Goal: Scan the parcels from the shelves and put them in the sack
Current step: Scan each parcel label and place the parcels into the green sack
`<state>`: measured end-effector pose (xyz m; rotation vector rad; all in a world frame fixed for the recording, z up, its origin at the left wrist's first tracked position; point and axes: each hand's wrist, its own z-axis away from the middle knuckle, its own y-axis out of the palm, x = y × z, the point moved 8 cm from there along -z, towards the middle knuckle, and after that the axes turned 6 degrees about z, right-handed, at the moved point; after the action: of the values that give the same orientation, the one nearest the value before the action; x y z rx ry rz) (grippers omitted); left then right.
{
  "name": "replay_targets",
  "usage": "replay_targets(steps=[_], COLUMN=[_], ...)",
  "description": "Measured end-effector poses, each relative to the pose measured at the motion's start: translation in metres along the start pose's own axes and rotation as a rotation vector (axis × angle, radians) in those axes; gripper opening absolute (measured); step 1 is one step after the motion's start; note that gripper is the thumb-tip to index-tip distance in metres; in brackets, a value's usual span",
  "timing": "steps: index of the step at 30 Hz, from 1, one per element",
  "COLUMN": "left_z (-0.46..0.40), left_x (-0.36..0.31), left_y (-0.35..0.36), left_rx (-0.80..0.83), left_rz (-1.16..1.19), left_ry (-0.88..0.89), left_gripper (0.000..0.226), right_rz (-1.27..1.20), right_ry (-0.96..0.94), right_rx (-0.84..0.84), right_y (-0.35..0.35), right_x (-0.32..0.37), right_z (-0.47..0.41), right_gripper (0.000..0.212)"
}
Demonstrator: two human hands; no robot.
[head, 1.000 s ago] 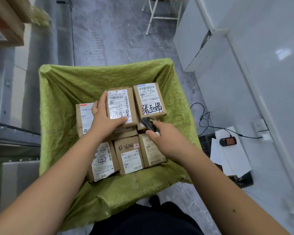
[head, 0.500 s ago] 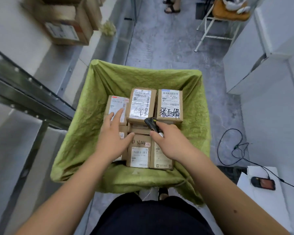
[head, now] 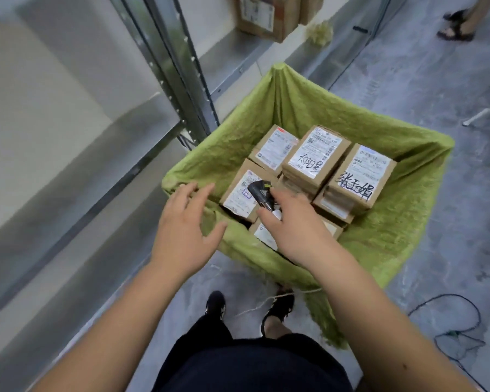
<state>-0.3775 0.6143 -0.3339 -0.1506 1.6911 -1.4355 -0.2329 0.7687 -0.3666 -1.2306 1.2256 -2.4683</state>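
Note:
A green sack [head: 393, 222] stands open on the floor, holding several brown cardboard parcels [head: 314, 157] with white labels, some stacked. My right hand [head: 294, 230] grips a small black scanner [head: 259, 190] above the near parcels. My left hand [head: 184, 227] hovers empty over the sack's near left rim, fingers spread, touching no parcel. One more parcel [head: 263, 15] sits on the metal shelf [head: 164, 60] at the top.
The grey metal shelving runs along the left, its upright close to the sack's left corner. A black cable [head: 453, 329] loops on the floor at right. Another person's sandalled feet [head: 456, 26] stand top right. My own feet [head: 277, 306] are just below the sack.
My left hand has let go of the parcel and pulled back left to the sack's rim. My view has swung left toward the shelf. The right hand keeps the scanner.

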Motion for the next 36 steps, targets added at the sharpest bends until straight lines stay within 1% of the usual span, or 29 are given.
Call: replay_targets(steps=[6, 10, 13, 18, 21, 24, 31, 36], left_z=[0.066, 0.126, 0.186, 0.309, 0.395, 0.480, 0.655, 0.731], left_x=[0.054, 0.097, 0.130, 0.192, 0.226, 0.254, 0.288, 0.299], left_y=[-0.051, -0.080, -0.103, -0.141, -0.165, -0.178, -0.201, -0.224], left_rx=[-0.170, -0.266, -0.339, -0.401, -0.494, -0.567, -0.774, -0.898], left_rz=[0.005, 0.004, -0.007, -0.073, -0.121, -0.111, -0.067, -0.069], left_ry=[-0.234, -0.374, -0.471, -0.628, -0.756, -0.878, -1.116, -1.214], left_gripper=[0.075, 0.079, 0.080, 0.084, 0.084, 0.084, 0.082, 0.080], right_rz=[0.189, 0.252, 0.300, 0.367, 0.396, 0.424, 0.497, 0.509], right_ry=[-0.234, -0.370, -0.471, -0.611, -0.700, -0.808, -1.056, -1.231], right_rx=[0.101, 0.201, 0.251, 0.321, 0.368, 0.410, 0.576, 0.644], right_y=[0.037, 0.084, 0.128, 0.213, 0.266, 0.316, 0.412, 0.448], right_x=[0.078, 0.135, 0.177, 0.244, 0.283, 0.321, 0.390, 0.438], right_z=[0.014, 0.040, 0.071, 0.149, 0.205, 0.262, 0.397, 0.472], right_gripper=[0.051, 0.065, 0.064, 0.059, 0.058, 0.053, 0.047, 0.033])
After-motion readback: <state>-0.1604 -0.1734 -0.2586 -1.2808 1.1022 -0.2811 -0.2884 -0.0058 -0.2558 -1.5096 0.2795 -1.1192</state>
